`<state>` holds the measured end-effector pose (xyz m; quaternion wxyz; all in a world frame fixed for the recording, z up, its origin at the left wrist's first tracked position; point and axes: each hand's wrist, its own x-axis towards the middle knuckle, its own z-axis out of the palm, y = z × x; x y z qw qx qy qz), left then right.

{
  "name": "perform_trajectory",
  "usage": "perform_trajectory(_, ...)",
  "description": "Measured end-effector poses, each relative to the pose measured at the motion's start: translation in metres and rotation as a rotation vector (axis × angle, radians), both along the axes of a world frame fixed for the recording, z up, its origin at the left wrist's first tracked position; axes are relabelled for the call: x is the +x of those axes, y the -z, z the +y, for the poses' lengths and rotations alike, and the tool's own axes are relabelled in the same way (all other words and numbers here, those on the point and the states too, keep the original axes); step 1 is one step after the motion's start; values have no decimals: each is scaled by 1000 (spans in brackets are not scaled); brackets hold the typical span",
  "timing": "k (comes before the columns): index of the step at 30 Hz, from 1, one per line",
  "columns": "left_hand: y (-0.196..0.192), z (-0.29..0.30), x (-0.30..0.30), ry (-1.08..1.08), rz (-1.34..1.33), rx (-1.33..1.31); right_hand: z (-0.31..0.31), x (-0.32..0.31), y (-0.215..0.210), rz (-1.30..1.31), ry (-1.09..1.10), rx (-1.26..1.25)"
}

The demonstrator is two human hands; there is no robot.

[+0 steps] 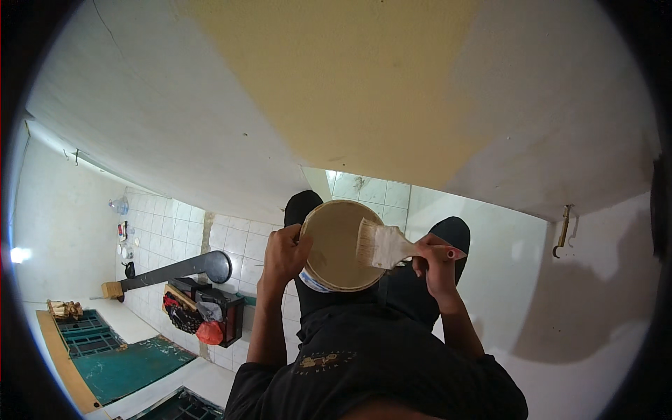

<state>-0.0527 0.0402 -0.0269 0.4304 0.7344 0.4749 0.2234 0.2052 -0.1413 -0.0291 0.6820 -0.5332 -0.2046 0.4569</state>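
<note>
Over your knees, the pail (334, 246) sits clamped at its rim by your left hand (283, 252); your right hand (435, 262) grips the brush (381, 245), bristles inside. Tilt it and paint spills onto your trousers (392, 294) and tiles (238, 241).

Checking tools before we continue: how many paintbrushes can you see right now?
1. A wide paintbrush is in the right hand, bristles over the paint bucket gripped by the left hand. Others may be hidden off-frame.
</note>
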Motion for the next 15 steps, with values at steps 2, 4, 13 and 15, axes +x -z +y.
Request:
perform_trajectory(2, -2, 0, 2, 1, -19, 4, 2, 4, 5, -66, -30, -106)
perform_trajectory(4, -3, 0, 1, -1, -39, 6, 3, 1, 15, -16, -1, -107)
perform_trajectory(13, 0, 0, -4, -15, -3, 5, 8, -1, 34, 710, -16, -229)
perform_trajectory(15, -4, 0, -4, 11, 28, -20, 7, 1, 37, 794, -8, -238)
